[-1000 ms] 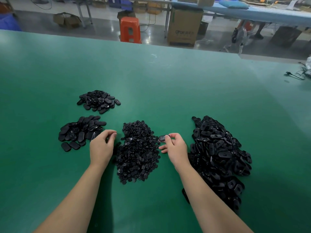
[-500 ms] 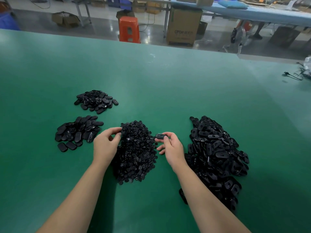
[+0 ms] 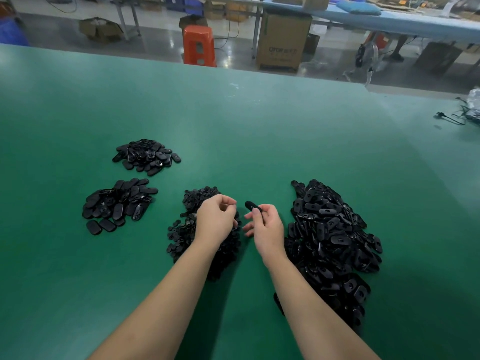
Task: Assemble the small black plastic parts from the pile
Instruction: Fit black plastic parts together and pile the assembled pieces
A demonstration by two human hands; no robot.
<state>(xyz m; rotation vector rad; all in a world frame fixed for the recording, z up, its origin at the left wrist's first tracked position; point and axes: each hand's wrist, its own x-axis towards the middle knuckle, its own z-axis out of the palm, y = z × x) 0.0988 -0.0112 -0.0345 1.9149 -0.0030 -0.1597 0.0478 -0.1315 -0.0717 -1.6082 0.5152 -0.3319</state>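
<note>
Workshop floor at the back, with an orange stool (image 3: 199, 45) and a cardboard box (image 3: 283, 46); up front, a wide green table (image 3: 246, 120).

Between the hands, pinched in the right hand (image 3: 267, 231), one black oval shell (image 3: 252, 205), sticking out up and to the left past thumb and forefinger, clear of the table. Other fingers of that hand loosely curled, not spread. Just to the left, nearly touching, the left hand (image 3: 217, 219), fingertips drawn together as if nipping something tiny; whether a small piece actually sits in that pinch cannot be told, too small and dark against what lies beneath.

Under the left hand, the middle heap of small round bits (image 3: 187, 232). Right of the right forearm, the big heap of oval shells (image 3: 335, 242), clearly the raw stock. Off to the left, well apart, two smaller heaps: a near one (image 3: 118, 203) and a far one (image 3: 146, 156), ovals lying mostly flat, probably finished pieces, though that is a guess.

Step in hand, by the look of it: mating a small bit to a shell. Much stock left, so early to midway through the job. Next move calls for turning the shell's recess toward the left fingertips, lining the small piece up square, then pressing firmly home without letting either slip.
</note>
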